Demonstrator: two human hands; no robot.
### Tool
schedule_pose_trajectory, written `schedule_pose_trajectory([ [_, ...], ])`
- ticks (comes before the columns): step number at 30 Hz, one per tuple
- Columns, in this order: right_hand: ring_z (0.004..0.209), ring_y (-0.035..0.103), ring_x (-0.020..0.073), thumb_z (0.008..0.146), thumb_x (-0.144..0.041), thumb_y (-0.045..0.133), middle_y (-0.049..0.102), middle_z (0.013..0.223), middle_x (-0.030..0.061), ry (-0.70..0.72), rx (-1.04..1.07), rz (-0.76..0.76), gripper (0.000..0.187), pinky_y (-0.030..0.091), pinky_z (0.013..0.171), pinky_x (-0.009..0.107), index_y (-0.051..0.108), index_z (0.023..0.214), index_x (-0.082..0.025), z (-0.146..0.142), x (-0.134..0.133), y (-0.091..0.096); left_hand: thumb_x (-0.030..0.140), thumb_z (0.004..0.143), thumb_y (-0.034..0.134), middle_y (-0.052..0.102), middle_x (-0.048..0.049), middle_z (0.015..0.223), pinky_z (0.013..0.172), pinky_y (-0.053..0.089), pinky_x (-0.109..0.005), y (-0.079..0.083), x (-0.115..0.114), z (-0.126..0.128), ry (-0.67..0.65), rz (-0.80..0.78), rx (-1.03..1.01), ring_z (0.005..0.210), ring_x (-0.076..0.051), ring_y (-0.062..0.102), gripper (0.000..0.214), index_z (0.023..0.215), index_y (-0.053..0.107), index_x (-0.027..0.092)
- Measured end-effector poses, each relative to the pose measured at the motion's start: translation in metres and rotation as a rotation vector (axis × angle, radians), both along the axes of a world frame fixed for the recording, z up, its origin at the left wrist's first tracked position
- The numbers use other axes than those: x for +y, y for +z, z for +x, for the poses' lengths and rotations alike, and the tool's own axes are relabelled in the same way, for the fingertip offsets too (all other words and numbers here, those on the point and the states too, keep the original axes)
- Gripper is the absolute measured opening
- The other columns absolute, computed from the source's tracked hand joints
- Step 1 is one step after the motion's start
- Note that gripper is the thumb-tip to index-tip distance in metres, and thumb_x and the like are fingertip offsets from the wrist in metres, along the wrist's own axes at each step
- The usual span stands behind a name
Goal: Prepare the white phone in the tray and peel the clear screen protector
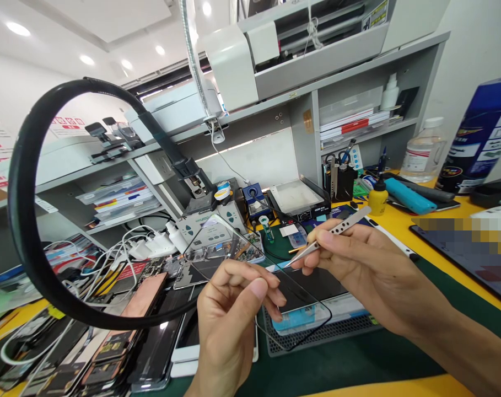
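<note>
My left hand [237,314] is closed, thumb against fingers, on a clear phone-sized glass pane with a thin dark rim [328,321]. Tilted in the air, the pane lets the things behind it show through. Metal tweezers [337,230] with holes along the handle are pinched in my right hand [357,259]. Their tips point down and left, close to the pane's upper edge; whether they touch it I cannot tell. Behind and below the pane, a dark phone screen [312,288] lies over a blue-and-white item on a black perforated pad [333,334].
A thick black flexible arm [22,165] loops at the left. Several phones and parts [146,331] crowd the left bench. A tablet-like black panel [461,264] lies right. A yellow bottle [377,198] and tool holder [338,179] stand behind my right hand.
</note>
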State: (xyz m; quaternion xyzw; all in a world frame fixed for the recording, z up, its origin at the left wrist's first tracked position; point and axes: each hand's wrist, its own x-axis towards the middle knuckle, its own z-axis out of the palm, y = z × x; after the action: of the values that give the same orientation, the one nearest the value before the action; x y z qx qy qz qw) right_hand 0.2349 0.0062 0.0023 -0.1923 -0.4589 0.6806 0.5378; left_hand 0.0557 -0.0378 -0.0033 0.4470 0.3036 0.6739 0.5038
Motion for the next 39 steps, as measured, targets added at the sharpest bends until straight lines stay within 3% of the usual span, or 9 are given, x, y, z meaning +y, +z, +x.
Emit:
schedule_pose_trajectory([
  [39, 0.081, 0.069, 0.0181, 0.089, -0.035, 0.071, 0.073, 0.077, 0.0050, -0.003, 0.000, -0.012, 0.020, 0.054, 0.081, 0.029, 0.075, 0.082, -0.017, 0.0002, -0.0013, 0.0009, 0.019, 0.080, 0.073, 0.068, -0.0023, 0.073, 0.049, 0.052, -0.021, 0.0010, -0.0017, 0.0011, 0.017, -0.016, 0.025, 0.059, -0.013, 0.063, 0.008, 0.075, 0.067, 0.017],
])
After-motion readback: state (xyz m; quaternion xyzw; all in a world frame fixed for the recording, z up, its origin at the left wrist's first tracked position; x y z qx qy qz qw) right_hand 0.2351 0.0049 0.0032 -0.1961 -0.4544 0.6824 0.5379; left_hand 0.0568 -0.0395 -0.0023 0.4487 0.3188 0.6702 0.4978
